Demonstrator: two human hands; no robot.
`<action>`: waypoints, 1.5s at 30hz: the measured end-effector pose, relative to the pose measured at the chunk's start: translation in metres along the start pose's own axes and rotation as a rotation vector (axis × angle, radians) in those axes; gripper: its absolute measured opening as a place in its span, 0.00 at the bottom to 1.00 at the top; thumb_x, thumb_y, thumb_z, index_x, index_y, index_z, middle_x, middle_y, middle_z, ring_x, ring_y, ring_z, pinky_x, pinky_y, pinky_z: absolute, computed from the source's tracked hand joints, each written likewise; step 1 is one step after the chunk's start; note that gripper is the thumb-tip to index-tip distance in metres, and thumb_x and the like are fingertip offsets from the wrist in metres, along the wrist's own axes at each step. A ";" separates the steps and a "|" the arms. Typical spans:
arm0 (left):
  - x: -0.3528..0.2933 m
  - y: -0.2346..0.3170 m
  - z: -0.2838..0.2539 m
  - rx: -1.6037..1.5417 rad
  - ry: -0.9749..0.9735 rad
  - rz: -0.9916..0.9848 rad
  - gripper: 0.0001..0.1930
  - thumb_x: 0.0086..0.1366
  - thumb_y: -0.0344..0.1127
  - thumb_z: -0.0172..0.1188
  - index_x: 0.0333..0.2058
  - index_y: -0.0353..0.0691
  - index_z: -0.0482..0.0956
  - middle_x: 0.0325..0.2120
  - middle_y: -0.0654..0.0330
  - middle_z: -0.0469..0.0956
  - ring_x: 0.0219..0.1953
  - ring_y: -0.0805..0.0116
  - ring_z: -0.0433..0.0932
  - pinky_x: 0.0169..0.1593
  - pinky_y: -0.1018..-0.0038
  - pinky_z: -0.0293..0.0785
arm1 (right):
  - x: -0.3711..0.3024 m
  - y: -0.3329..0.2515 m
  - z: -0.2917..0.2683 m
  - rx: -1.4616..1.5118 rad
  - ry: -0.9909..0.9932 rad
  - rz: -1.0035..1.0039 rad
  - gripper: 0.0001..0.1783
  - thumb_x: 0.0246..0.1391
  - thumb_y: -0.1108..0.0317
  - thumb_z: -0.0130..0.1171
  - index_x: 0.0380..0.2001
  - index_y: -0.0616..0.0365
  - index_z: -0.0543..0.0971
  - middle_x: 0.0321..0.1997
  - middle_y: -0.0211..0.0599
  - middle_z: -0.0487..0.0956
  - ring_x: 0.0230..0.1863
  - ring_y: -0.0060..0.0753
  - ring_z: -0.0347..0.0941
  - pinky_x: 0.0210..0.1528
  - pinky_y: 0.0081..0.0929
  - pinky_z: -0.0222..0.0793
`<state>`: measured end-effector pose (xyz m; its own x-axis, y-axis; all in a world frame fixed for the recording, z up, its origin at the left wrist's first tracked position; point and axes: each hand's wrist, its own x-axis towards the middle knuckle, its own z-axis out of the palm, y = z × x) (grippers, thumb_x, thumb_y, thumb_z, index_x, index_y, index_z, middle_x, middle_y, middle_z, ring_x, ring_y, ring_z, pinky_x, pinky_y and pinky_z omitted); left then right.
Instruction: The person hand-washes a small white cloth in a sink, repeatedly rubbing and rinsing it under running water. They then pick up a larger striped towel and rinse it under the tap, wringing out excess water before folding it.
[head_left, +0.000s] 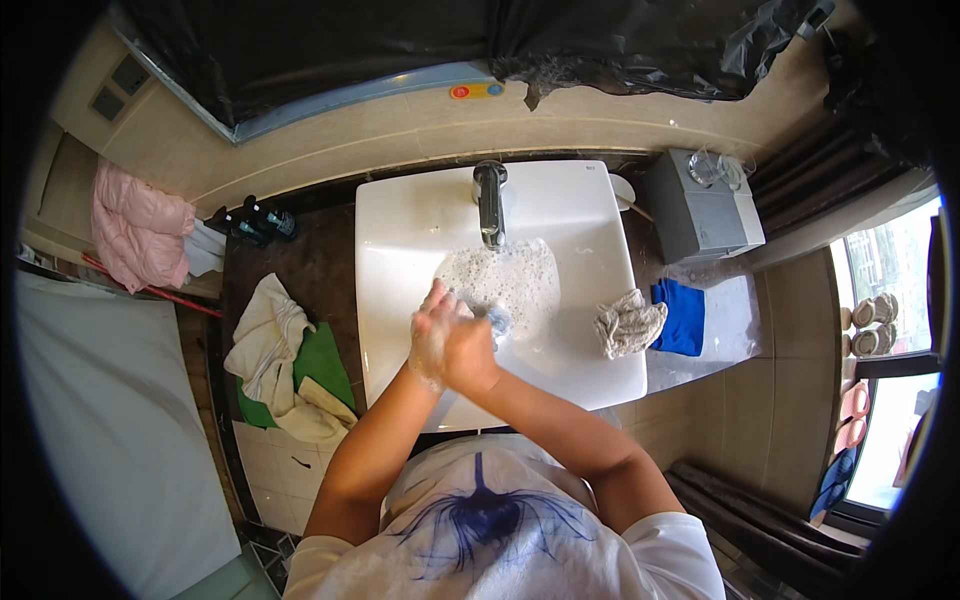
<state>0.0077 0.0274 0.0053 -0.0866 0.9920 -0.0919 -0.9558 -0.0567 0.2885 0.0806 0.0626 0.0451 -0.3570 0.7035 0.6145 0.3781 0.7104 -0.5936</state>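
My hands are pressed together over the left part of a white sink [390, 230], with suds on the fingers and wrists. My left hand [430, 335] lies against my right, its fingertips pointing toward the faucet. My right hand [470, 355] is curled closed over the left palm. What they hold between them, if anything, is hidden. Just beside the right hand, a small light-blue thing [497, 320] shows at the edge of the foam; its kind is unclear. Foamy water [520, 275] fills the middle of the basin under the chrome faucet [490, 205].
On the sink's right rim lies a crumpled beige cloth [630, 325], next to a folded blue cloth [680, 317]. A grey box [705, 205] stands behind them. Left of the sink are a white towel [265, 335], a green cloth [325, 365] and dark bottles [270, 220].
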 end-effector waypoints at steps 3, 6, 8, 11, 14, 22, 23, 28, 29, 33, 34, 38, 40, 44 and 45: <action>0.001 0.003 -0.012 0.034 -0.041 -0.103 0.24 0.67 0.63 0.46 0.36 0.46 0.73 0.23 0.70 0.63 0.28 0.75 0.66 0.36 0.73 0.69 | -0.002 -0.005 -0.005 0.030 -0.047 0.053 0.10 0.53 0.66 0.58 0.22 0.58 0.72 0.14 0.44 0.71 0.14 0.44 0.70 0.17 0.40 0.64; -0.004 0.004 0.048 0.155 0.409 -0.271 0.20 0.68 0.58 0.49 0.38 0.46 0.74 0.30 0.66 0.74 0.32 0.73 0.75 0.40 0.72 0.74 | 0.008 0.035 -0.001 -0.156 -0.070 0.162 0.14 0.57 0.62 0.57 0.21 0.57 0.71 0.13 0.44 0.70 0.13 0.44 0.69 0.16 0.38 0.63; -0.004 0.009 0.074 0.224 0.423 -0.326 0.15 0.67 0.50 0.54 0.39 0.44 0.73 0.32 0.65 0.75 0.32 0.72 0.76 0.39 0.71 0.75 | 0.021 0.047 -0.008 -0.086 0.020 0.291 0.17 0.59 0.59 0.57 0.20 0.55 0.70 0.11 0.42 0.70 0.10 0.39 0.67 0.15 0.35 0.62; -0.009 0.019 0.073 0.484 0.311 -0.326 0.13 0.65 0.42 0.59 0.41 0.42 0.72 0.34 0.64 0.75 0.34 0.73 0.76 0.40 0.72 0.75 | 0.030 0.057 -0.021 0.140 0.050 0.514 0.17 0.57 0.62 0.61 0.20 0.57 0.69 0.11 0.35 0.69 0.11 0.29 0.64 0.16 0.29 0.60; -0.013 0.026 0.053 0.689 0.216 -0.146 0.12 0.65 0.39 0.60 0.42 0.41 0.71 0.35 0.65 0.74 0.38 0.76 0.73 0.44 0.74 0.72 | 0.040 0.058 -0.036 0.416 0.071 0.786 0.18 0.53 0.67 0.67 0.20 0.60 0.68 0.12 0.26 0.67 0.16 0.16 0.59 0.17 0.22 0.57; -0.001 0.004 0.030 0.267 0.037 0.122 0.19 0.72 0.54 0.45 0.43 0.43 0.70 0.33 0.71 0.68 0.39 0.77 0.69 0.45 0.76 0.68 | 0.009 0.006 -0.001 0.102 0.034 0.162 0.19 0.54 0.65 0.64 0.17 0.58 0.68 0.12 0.30 0.68 0.14 0.24 0.60 0.16 0.26 0.56; 0.000 0.000 0.023 0.175 -0.062 0.168 0.21 0.72 0.56 0.43 0.46 0.43 0.70 0.34 0.71 0.68 0.39 0.76 0.69 0.45 0.75 0.69 | 0.008 -0.004 0.001 0.082 0.023 0.076 0.19 0.54 0.65 0.63 0.16 0.57 0.68 0.12 0.32 0.69 0.14 0.26 0.61 0.16 0.28 0.57; 0.000 -0.007 0.043 0.323 0.313 0.014 0.36 0.64 0.64 0.47 0.58 0.39 0.65 0.35 0.69 0.70 0.40 0.72 0.71 0.50 0.72 0.70 | 0.011 0.032 0.016 -0.021 0.003 0.163 0.19 0.56 0.64 0.59 0.13 0.56 0.69 0.12 0.39 0.71 0.12 0.40 0.66 0.15 0.35 0.61; -0.001 -0.007 0.050 0.317 0.318 0.016 0.36 0.64 0.64 0.49 0.57 0.39 0.66 0.35 0.68 0.70 0.40 0.72 0.71 0.50 0.73 0.70 | 0.016 0.036 0.015 -0.020 -0.004 0.180 0.20 0.57 0.64 0.58 0.13 0.55 0.69 0.12 0.41 0.71 0.12 0.43 0.66 0.15 0.36 0.62; -0.003 -0.005 0.042 0.166 0.295 0.053 0.35 0.66 0.62 0.48 0.58 0.37 0.64 0.35 0.67 0.70 0.40 0.71 0.70 0.48 0.72 0.69 | 0.017 0.008 0.003 -0.010 -0.007 -0.018 0.20 0.54 0.64 0.59 0.12 0.54 0.68 0.13 0.39 0.71 0.10 0.41 0.65 0.14 0.37 0.62; -0.004 -0.006 0.019 0.130 0.079 0.133 0.36 0.66 0.63 0.47 0.59 0.36 0.63 0.34 0.66 0.69 0.39 0.71 0.70 0.48 0.71 0.69 | 0.013 -0.004 0.002 -0.004 -0.009 -0.115 0.19 0.52 0.64 0.61 0.11 0.53 0.67 0.14 0.37 0.71 0.10 0.39 0.63 0.14 0.35 0.61; -0.008 0.000 -0.004 0.102 -0.062 0.118 0.37 0.68 0.64 0.43 0.61 0.35 0.61 0.38 0.66 0.70 0.43 0.68 0.71 0.50 0.67 0.70 | 0.027 -0.010 0.004 0.025 0.068 -0.213 0.16 0.51 0.64 0.60 0.14 0.56 0.71 0.15 0.42 0.73 0.14 0.42 0.68 0.19 0.36 0.66; -0.004 0.004 0.033 0.070 0.202 -0.097 0.31 0.68 0.59 0.47 0.57 0.38 0.66 0.41 0.64 0.73 0.45 0.68 0.73 0.51 0.67 0.72 | 0.016 0.018 0.005 -0.068 0.008 -0.105 0.18 0.52 0.66 0.62 0.14 0.56 0.69 0.12 0.39 0.70 0.11 0.39 0.65 0.15 0.35 0.61; -0.006 0.014 0.083 0.264 0.260 -0.280 0.22 0.67 0.48 0.56 0.52 0.39 0.71 0.44 0.60 0.76 0.46 0.67 0.76 0.52 0.68 0.73 | 0.039 0.049 0.003 -0.005 0.075 0.173 0.23 0.59 0.60 0.59 0.13 0.57 0.68 0.12 0.35 0.70 0.10 0.32 0.62 0.14 0.30 0.60; -0.009 0.019 0.070 0.436 0.184 -0.321 0.22 0.66 0.46 0.58 0.52 0.37 0.70 0.44 0.59 0.76 0.46 0.67 0.76 0.52 0.68 0.72 | 0.042 0.053 0.000 0.217 0.023 0.376 0.22 0.59 0.59 0.59 0.15 0.57 0.69 0.14 0.33 0.71 0.12 0.29 0.64 0.16 0.29 0.60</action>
<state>0.0104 0.0252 0.0784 0.1040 0.9136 -0.3931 -0.7412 0.3347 0.5819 0.0858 0.1292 0.0394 -0.2085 0.9152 0.3449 0.2888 0.3945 -0.8723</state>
